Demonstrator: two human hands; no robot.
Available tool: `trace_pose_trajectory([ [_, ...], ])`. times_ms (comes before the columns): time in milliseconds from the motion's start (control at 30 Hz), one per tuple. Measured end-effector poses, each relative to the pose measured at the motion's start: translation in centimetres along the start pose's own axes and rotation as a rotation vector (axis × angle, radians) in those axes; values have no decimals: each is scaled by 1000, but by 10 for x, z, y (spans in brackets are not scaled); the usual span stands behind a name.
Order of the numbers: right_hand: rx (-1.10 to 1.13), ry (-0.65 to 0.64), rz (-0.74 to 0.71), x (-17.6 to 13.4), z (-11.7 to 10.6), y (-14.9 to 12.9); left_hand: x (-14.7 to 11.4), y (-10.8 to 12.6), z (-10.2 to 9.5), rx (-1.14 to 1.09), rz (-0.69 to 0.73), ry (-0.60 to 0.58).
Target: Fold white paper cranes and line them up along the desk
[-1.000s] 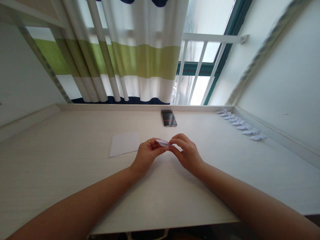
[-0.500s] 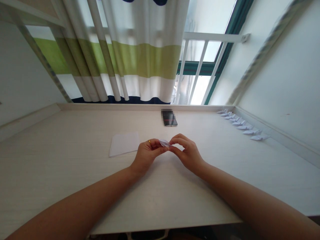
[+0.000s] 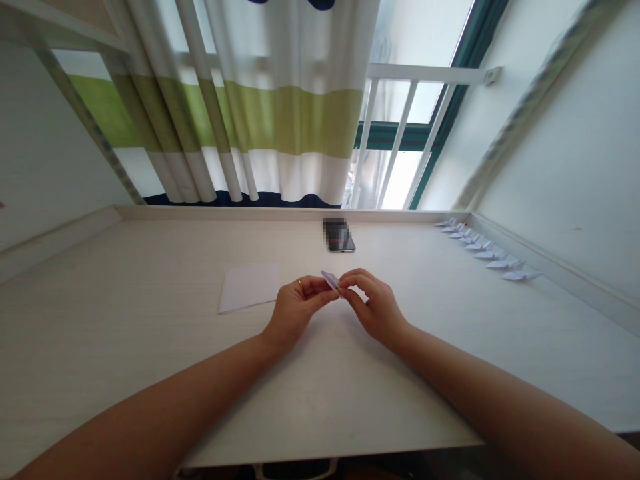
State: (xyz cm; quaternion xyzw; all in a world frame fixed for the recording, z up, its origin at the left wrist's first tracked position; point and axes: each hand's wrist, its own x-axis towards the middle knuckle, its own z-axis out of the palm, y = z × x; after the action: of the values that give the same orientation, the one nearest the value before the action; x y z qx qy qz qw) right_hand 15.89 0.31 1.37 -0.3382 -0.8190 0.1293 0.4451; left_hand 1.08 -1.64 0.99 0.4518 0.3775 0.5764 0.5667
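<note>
A small folded white paper (image 3: 330, 279) is held up between my two hands, above the middle of the table. My left hand (image 3: 296, 305), with a gold ring on one finger, pinches it from the left between thumb and fingers. From the right, the thumb and fingertips of my right hand (image 3: 373, 300) close on its lower right end. The fingers cover part of the folds. Just left of my left hand, white paper sheets (image 3: 249, 287) lie flat on the table.
The pale table (image 3: 320, 400) has a raised rim at the back. Near that rim lies a dark phone (image 3: 340, 237), partly pixelated. Several folded paper cranes (image 3: 490, 255) stand in a slanting row at the right. Behind the table hang striped curtains (image 3: 295, 120) beside a white railing (image 3: 397, 133).
The folded paper has tilted more upright, its upper left tip now standing higher between my fingers. Both hands have stayed almost in place.
</note>
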Motion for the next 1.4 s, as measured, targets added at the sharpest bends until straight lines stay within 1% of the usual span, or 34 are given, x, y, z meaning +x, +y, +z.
trace_pose_trajectory([
  [200, -24, 14, 7, 0, 1, -3, 0, -1, 0, 10, 12, -12],
  [400, -55, 67, 3, -2, 3, -5, 1, -2, -1, 53, 28, -14],
  [533, -34, 52, 5, -1, 2, -6, 1, -3, -1, 59, 19, -1],
  [600, -16, 41, 51, -1, 2, -7, 1, -2, -1, 64, 9, 9],
  [733, 37, 19, 189, 1, 2, -7, 0, -2, -1, 66, 13, -5],
  [833, 115, -27, 254, 2, 3, -6, 0, -3, -1, 65, 24, -10],
  [933, 209, -66, 295, 3, 4, -3, 0, -4, -2, 78, 11, -9],
  [1067, 332, -87, 359, 2, 7, 0, 1, -5, -2, 68, 11, -4],
  [1233, 412, -62, 418, 1, 9, 1, 0, -6, 0, 64, 51, 78],
  [1400, 479, -51, 420, 0, 10, 1, -1, -6, -1, 120, 29, 39],
])
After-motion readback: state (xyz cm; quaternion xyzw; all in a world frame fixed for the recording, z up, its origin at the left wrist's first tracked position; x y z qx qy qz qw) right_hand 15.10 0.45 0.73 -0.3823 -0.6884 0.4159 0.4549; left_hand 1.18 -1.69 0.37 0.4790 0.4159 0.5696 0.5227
